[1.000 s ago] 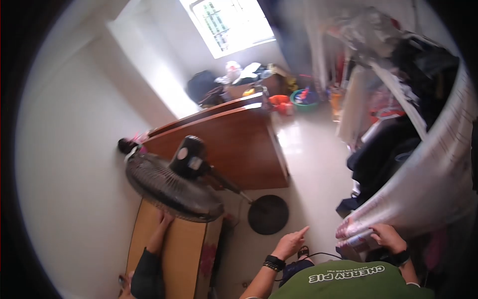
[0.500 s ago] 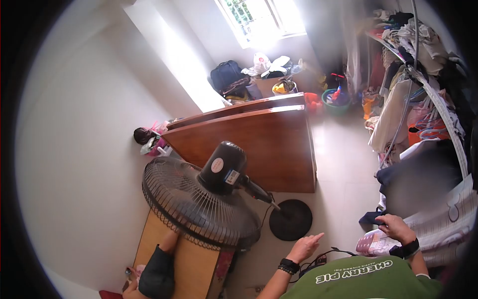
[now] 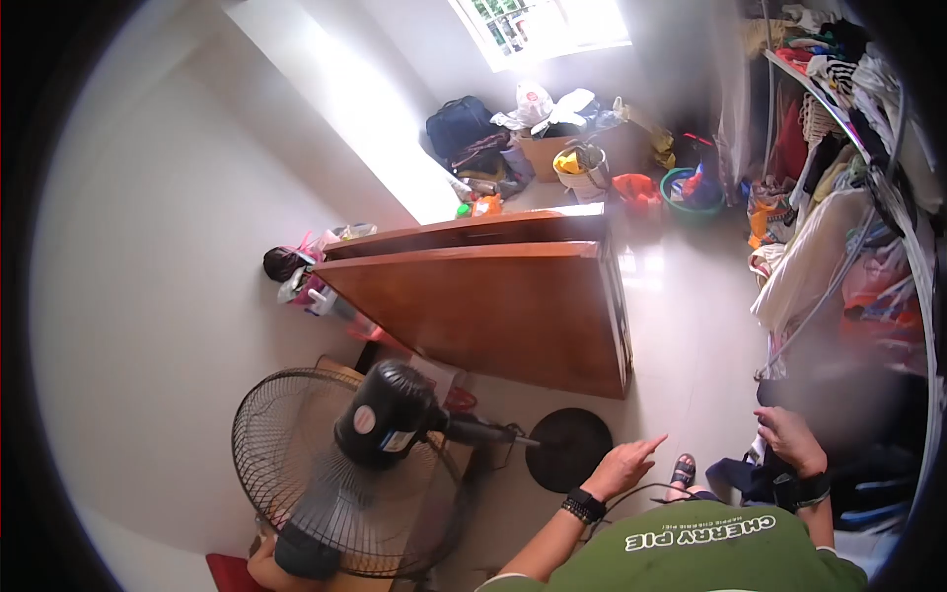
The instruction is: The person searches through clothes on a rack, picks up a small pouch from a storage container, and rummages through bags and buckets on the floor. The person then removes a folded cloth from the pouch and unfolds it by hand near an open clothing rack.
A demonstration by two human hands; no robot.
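Note:
My left hand (image 3: pixel 623 469) is in the air to the right of the fan's round base (image 3: pixel 569 450), its index finger stretched out and nothing visible in its grasp. My right hand (image 3: pixel 792 440) is near the clothes rack, with fingers partly bent and slightly apart. Nothing shows clearly between them. Dark cloth (image 3: pixel 732 478) hangs just below and left of that wrist; more dark clothing lies behind the hand. The black floor fan (image 3: pixel 387 414) tilts across the lower left, its wire cage partly covering a person (image 3: pixel 308 548) on the bed.
Large brown wooden panels (image 3: pixel 483 311) stand mid-room. A loaded clothes rack (image 3: pixel 838 118) lines the right side. Below the window sit a dark bag (image 3: pixel 461 126), a cardboard box (image 3: pixel 544 156), a bucket (image 3: pixel 582 176) and a green basin (image 3: pixel 691 194). A sandalled foot (image 3: pixel 683 471) shows between my hands.
My right hand no longer visibly pinches the dark cloth. The view has shifted: the fan appears lower and further left, and the patterned sheet at right is out of sight. A sandalled foot now shows.

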